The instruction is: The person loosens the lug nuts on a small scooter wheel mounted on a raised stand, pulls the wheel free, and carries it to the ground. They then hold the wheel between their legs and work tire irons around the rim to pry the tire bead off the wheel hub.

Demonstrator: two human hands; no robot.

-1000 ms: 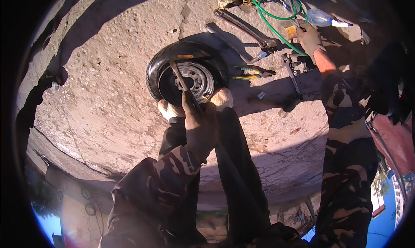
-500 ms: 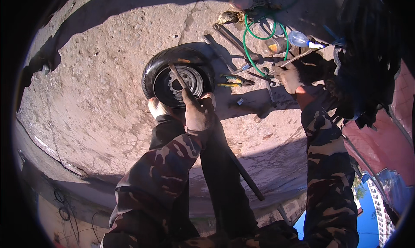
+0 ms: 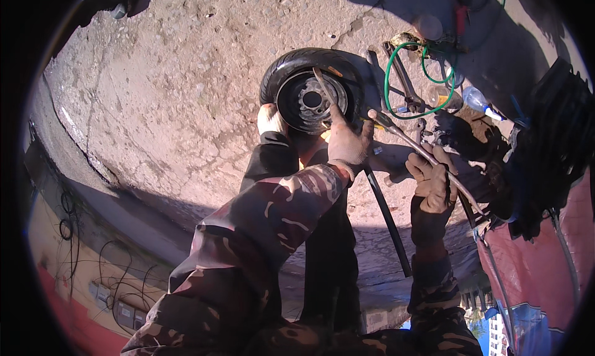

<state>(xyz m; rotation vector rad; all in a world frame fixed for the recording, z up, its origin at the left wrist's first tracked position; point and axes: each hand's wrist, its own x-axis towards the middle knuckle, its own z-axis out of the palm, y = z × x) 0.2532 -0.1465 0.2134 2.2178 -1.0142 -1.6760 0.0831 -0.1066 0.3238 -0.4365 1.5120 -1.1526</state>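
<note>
On the ground (image 3: 155, 108), the wheel (image 3: 304, 111) lay at my feet (image 3: 271, 119). My left hand (image 3: 348, 144) gripped a long bar (image 3: 387, 218) angled over it; my right hand (image 3: 432, 179) seemed to grasp a shorter bar (image 3: 409, 141) loosely. So slack a hold, I judged, could let that one slip.

Black tyre (image 3: 296, 59), green hose (image 3: 387, 86)

We could not see the middle of the long bar (image 3: 389, 222), because the left hand (image 3: 349, 144) covered it. The right hand (image 3: 431, 179) hid a stretch of the second bar (image 3: 400, 133) from us. A pale shoe (image 3: 271, 119) blocked part of the tyre (image 3: 296, 59). We found one small object (image 3: 377, 151) too tiny to identify, and the red sheet (image 3: 573, 238) ran beyond our view.
</note>
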